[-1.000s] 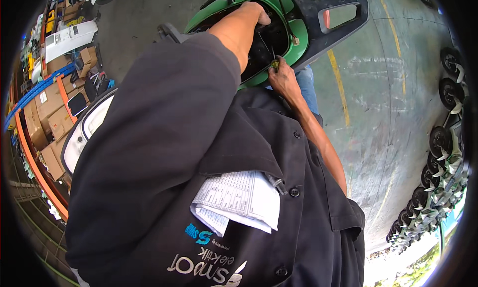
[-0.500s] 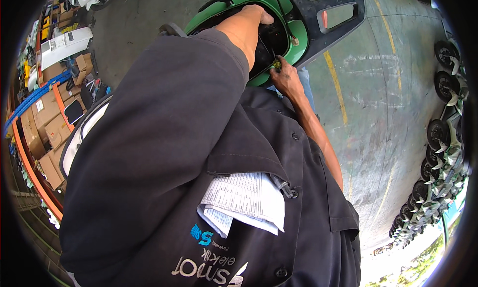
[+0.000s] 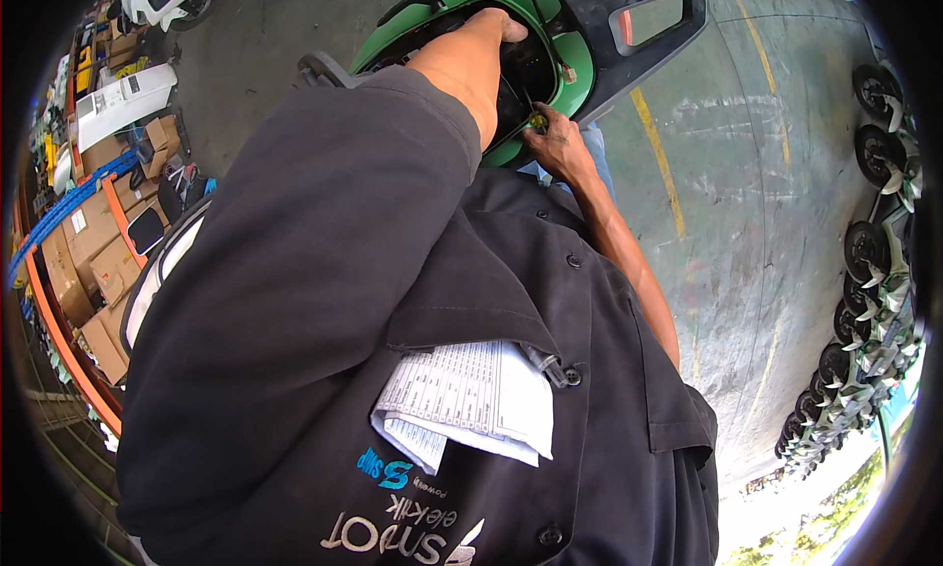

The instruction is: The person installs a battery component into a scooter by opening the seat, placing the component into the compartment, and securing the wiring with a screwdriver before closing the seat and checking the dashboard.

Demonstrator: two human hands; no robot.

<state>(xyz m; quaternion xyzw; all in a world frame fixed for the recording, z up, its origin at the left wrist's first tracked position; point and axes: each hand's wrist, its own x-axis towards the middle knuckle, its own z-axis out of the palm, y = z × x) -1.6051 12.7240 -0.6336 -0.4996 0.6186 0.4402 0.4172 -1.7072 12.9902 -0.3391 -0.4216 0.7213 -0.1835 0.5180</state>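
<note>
Our right hand (image 3: pixel 560 145) pinches the screwdriver (image 3: pixel 537 122); how our left hand (image 3: pixel 501 23) grips, we cannot tell. We should turn squarely.

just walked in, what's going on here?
A person is working bare-handed at the open compartment of a green and black scooter body. The left hand reaches across the opening toward its far side; its fingers are mostly hidden. The right hand, at the near side, grips what looks like a screwdriver by its yellow handle, the thin shaft pointing into the compartment. Folded paper sticks out of the shirt.
</note>
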